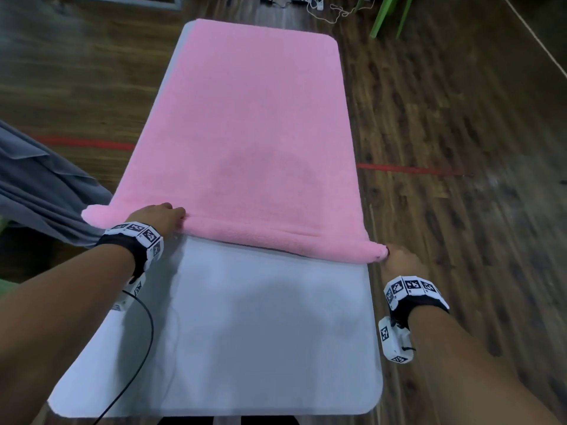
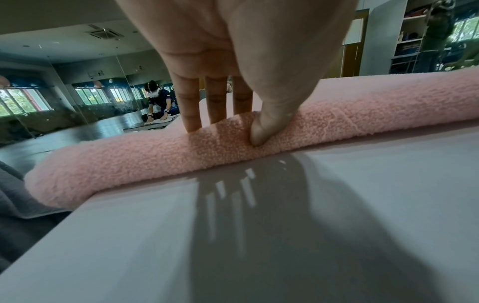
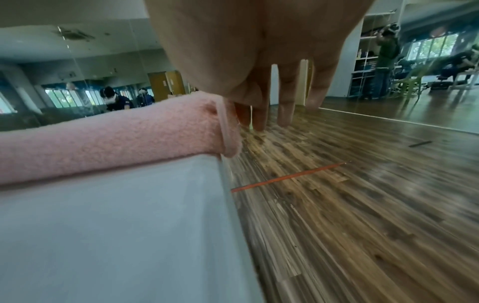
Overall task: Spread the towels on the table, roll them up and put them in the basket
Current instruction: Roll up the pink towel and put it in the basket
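A pink towel (image 1: 245, 118) lies spread flat along the white table (image 1: 245, 317). Its near edge is rolled into a thin roll (image 1: 276, 237) that runs across the table. My left hand (image 1: 159, 217) grips the roll near its left end. In the left wrist view its fingers (image 2: 191, 106) reach over the roll (image 2: 129, 164) and the thumb (image 2: 269, 123) presses into the near side. My right hand (image 1: 399, 262) is at the roll's right end, at the table's edge. Its thumb touches the roll's end (image 3: 223, 127) while straight fingers (image 3: 285, 102) hang over the floor. No basket is in view.
Grey cloth (image 1: 40, 185) hangs off the table's left side, next to the roll's end. A black cable (image 1: 144, 348) trails from my left wrist over the table's near left corner. Wooden floor with a red tape line (image 1: 408, 169) surrounds the table. Green chair legs (image 1: 386, 16) stand at the far right.
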